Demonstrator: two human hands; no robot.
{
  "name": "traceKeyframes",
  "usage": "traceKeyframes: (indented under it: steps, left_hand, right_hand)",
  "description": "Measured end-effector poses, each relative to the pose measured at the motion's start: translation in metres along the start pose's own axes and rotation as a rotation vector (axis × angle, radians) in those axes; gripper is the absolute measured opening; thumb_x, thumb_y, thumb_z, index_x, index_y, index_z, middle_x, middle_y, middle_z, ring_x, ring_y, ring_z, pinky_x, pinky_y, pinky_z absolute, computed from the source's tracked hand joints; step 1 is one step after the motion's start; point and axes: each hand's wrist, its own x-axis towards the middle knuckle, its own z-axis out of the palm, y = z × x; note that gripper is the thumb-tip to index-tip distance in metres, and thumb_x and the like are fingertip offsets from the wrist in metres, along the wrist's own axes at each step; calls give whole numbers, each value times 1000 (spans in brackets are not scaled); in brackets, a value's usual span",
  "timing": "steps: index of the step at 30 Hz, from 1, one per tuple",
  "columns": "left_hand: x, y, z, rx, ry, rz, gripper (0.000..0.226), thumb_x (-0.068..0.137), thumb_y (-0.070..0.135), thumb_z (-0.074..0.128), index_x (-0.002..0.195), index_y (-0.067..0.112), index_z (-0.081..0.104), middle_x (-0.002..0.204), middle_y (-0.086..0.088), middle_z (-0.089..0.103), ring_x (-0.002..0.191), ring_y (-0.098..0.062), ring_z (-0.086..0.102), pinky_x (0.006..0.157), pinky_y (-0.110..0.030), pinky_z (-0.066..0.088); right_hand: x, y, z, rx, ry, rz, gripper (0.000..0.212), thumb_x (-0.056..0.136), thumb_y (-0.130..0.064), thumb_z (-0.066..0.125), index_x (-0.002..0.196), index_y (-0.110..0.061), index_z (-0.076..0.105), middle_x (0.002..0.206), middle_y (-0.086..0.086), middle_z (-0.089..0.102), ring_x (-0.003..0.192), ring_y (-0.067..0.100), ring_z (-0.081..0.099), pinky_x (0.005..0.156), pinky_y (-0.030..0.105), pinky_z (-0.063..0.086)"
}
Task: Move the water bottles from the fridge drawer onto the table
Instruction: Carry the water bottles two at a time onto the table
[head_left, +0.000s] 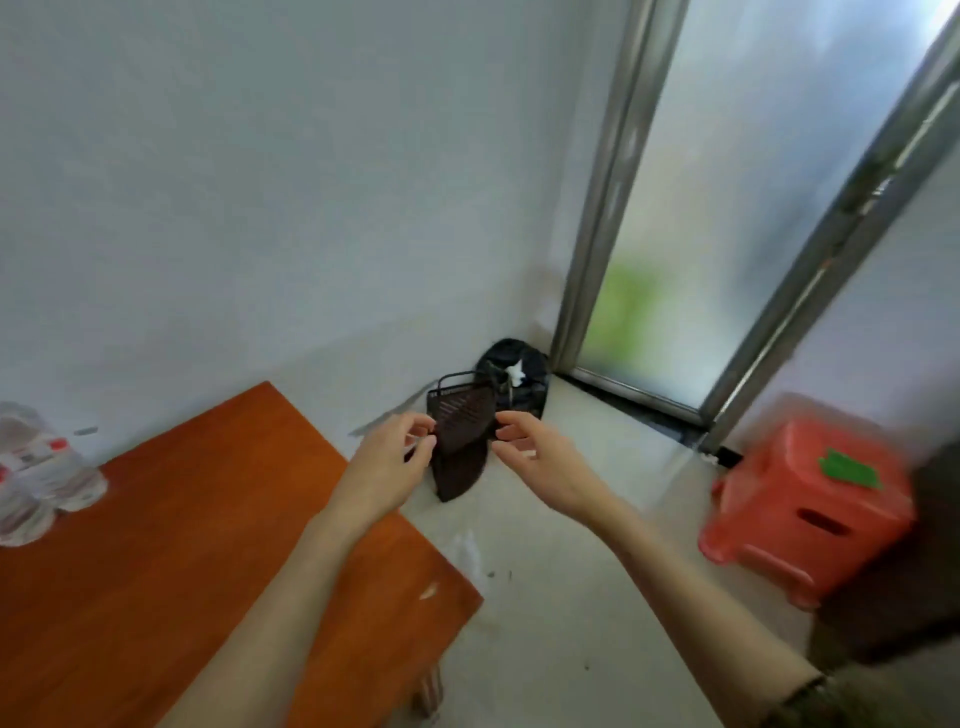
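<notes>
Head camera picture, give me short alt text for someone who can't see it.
Two bare hands, the left hand and right hand, reach forward with loosely curled fingers and hold nothing, in front of a dark mesh basket on the floor by a white wall. Blurred water bottles stand at the left edge of an orange table; a red stool sits on the right near a frosted glass door.

A dark brown perforated plastic basket (464, 441) with a wire rim stands on the pale floor (571, 597) near the room's corner, just in front of a black bag (524, 376) resting against the white wall (260, 182). Right of them runs a frosted glass door in a grey metal frame (602, 208). A red plastic stool (810, 504) sits on the floor farther right, with a green scrap (847, 467) on its top.
</notes>
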Motion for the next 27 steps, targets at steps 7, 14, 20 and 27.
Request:
traceKeyframes:
  steps: [7,14,20,27]
  left_hand:
    - [-20,185,156,-33,-204,365,26,91,20,52,115,12,58,111,-5,61,103,-18,58,87,-25,41]
    - [-30,336,287,13,-399,672,28,93,26,47,120,18,53,118,0,58,109,-18,54,92,-33,43]
    - [-40,454,403,-23,-510,894,24,91,20,51,115,16,56,115,-4,60,107,-23,56,85,-31,41]
    - [-36,589,523,-15,-582,1042,29,93,24,47,120,16,53,115,-5,58,107,-23,54,87,-36,44]
  right_hand:
    - [-165,124,-173,-38,335,254,39,91,-25,55,128,-17,48,120,4,59,104,16,57,92,30,45]
    - [-299,212,-288,-97,595,478,40,89,-21,57,128,-16,50,121,5,59,102,12,56,88,16,38]
    - [-397,295,-382,-160,750,668,44,90,-27,55,132,-19,45,125,0,56,106,9,52,89,19,38]
    - [-462,383,-493,-204,799,792,45,92,-27,52,134,-17,42,132,2,51,119,14,48,100,27,37]
